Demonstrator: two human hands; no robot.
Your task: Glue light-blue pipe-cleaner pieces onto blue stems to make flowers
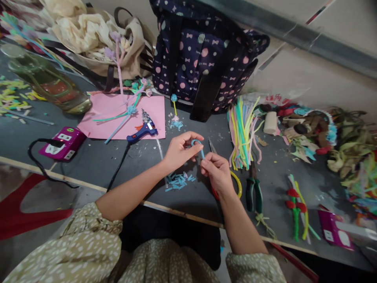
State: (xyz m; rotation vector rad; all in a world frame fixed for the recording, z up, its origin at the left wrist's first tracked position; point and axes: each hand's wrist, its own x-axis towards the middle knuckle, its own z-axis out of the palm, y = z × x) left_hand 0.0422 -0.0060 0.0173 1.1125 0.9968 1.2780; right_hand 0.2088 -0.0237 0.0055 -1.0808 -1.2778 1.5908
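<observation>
1. Apparently, the left hand (184, 150) holds its part with thumb and index finger brought close together, pinching the curved upper part of a thin blue strip (202, 152). How the other fingers of this hand are placed, I cannot tell well.
2. The blue strip is between the two hands, above the dark table (188, 204), bent into a small loop. I suppose it is very light, soft outside, with a bendable core which keeps the curve. It should not be slippery or fragile, but a hard squeeze could make a sharp fold. Better to take it by the fingertips, at the loop's side and at the straight end.
3. The right hand (217, 171) pinches the straight lower end between thumb and index finger; its remaining fingers are folded inward.
4. As for what is hidden: a clear rod at the back of the glue gun (143, 131) passes behind the left forearm, so its middle is lost to me.
5. Small blue pieces (179, 181) lie near; their material is too small to judge.
6. Both ends of the strip disappear among fingers, so I cannot say if they meet.
7. The right hand and wrist cover much of the scissors (238, 184).
8. Farthest right, the colourful heap (363, 184) is blurred and cut by the edge.
</observation>
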